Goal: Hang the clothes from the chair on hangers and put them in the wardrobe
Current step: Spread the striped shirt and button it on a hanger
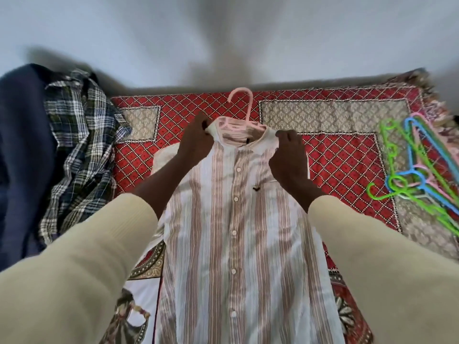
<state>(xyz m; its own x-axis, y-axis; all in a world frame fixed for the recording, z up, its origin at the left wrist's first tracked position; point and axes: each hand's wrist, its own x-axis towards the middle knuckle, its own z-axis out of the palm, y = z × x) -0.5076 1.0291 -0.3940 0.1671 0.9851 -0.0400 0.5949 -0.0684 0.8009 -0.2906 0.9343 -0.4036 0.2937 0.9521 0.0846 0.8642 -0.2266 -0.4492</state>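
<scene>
A red patterned bedspread point(347, 167) is being used as the work surface, below a pale wall. At far left, a dark blue garment point(22, 145) and a plaid shirt point(82, 145) are lying heaped. In the middle, a striped buttoned shirt point(236, 232) is being held at the collar, pinched by the left hand point(196, 140) and the right hand point(288, 155), over a pink hanger point(242, 105). A small dark chest logo is unreadable. At right, spare coloured hangers point(409, 177) are lying piled.

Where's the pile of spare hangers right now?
In the head view, the spare hangers lie at the right edge on the red patterned bedspread, to the right of the striped shirt.
</scene>
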